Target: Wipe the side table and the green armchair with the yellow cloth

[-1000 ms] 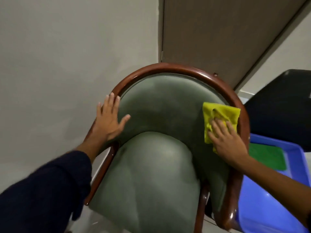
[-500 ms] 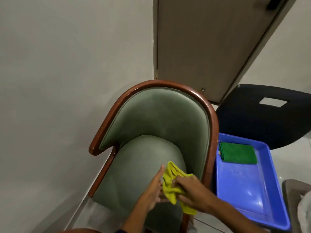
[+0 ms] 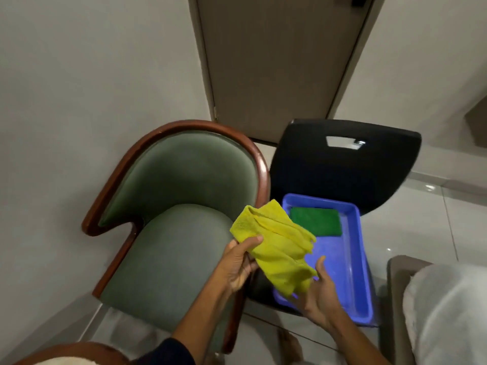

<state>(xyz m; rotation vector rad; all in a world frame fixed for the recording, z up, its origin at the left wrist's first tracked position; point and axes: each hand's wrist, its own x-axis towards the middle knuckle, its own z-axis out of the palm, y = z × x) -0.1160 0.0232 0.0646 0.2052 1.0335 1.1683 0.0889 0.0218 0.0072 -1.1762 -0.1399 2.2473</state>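
The green armchair (image 3: 174, 233) with a brown wooden frame stands against the left wall. The yellow cloth (image 3: 276, 246) hangs crumpled in the air over the gap between the armchair's right arm and a blue tray. My left hand (image 3: 238, 262) grips the cloth's left side between thumb and fingers. My right hand (image 3: 317, 293) is under the cloth's lower right end, palm up and fingers spread, touching it. No side table is clearly in view.
A blue plastic tray (image 3: 350, 272) holding a folded green cloth (image 3: 316, 221) rests on a black chair (image 3: 342, 164) right of the armchair. A closed door (image 3: 276, 61) is behind. A grey seat with white fabric (image 3: 445, 312) sits at right.
The view has pulled back from the armchair. The cloth came off the chair's backrest, was gathered in both hands over the seat, and now sits farther right, toward the blue tray.
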